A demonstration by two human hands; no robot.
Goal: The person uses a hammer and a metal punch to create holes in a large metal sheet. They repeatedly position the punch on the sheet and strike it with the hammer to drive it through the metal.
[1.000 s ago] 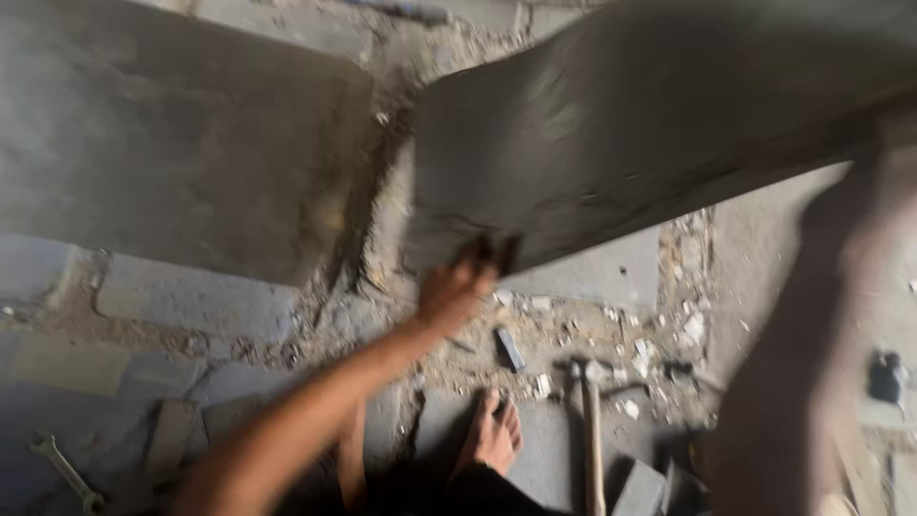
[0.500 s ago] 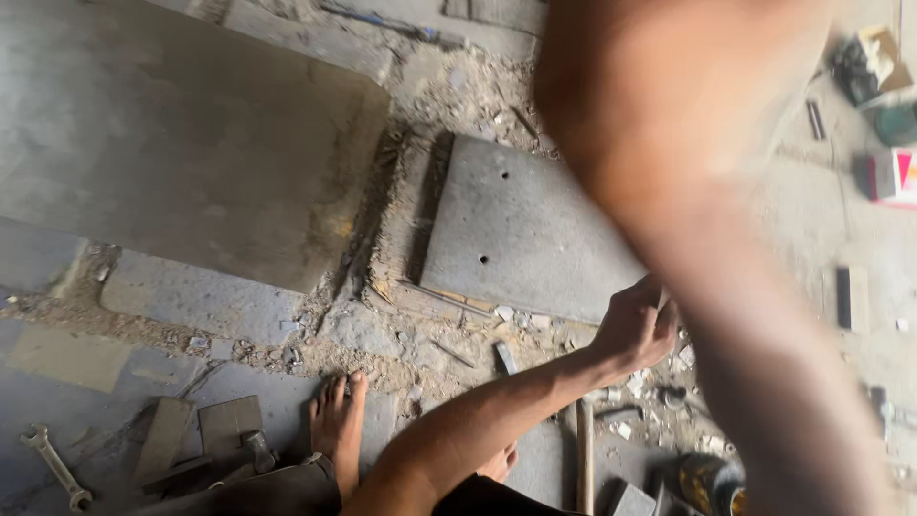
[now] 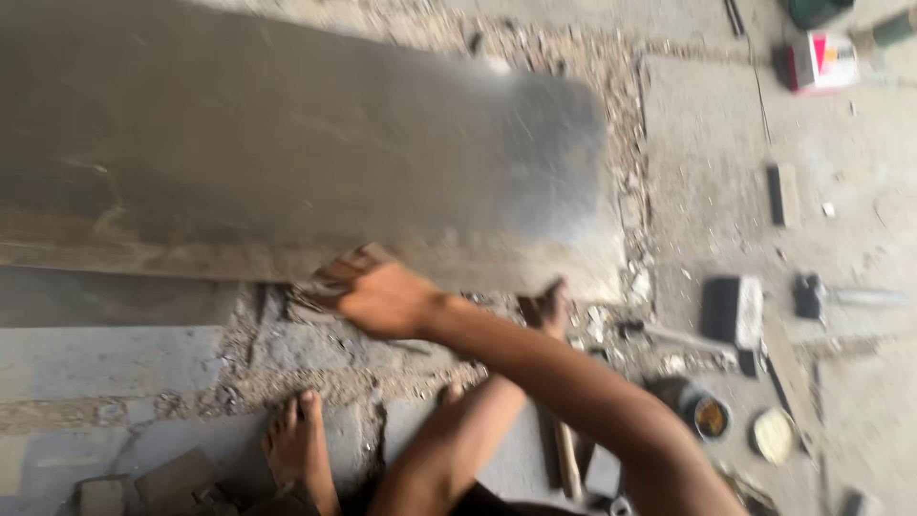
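A large grey stone slab (image 3: 306, 153) filled the upper left of the view, blurred, lifted along its near edge above the rubble-strewn ground. The left hand (image 3: 377, 296) gripped that near edge about midway along, its fingers curled shut around the stone, the forearm running back toward the lower right. The right hand (image 3: 544, 308) met the same edge further right, near the slab's right corner; its fingers looked hooked under the stone, though blur made it impossible to tell how tightly they closed.

Below the slab, the person's bare foot (image 3: 298, 444) stood on broken mortar and grit, with a few loose stone pieces (image 3: 172, 478) just left of it. Another flat paving slab (image 3: 707, 191) lay set in the ground to the right of the lifted one, across a seam of rubble. Further right of the slab and lower sat a dark block-shaped tool (image 3: 734, 311), a small open tin (image 3: 712, 416) and a round pale lid (image 3: 774, 435) beside it. A wooden handle (image 3: 566, 459) lay on the ground under the right forearm. Well beyond the slab's upper right corner rested a small red and white box (image 3: 821, 59)
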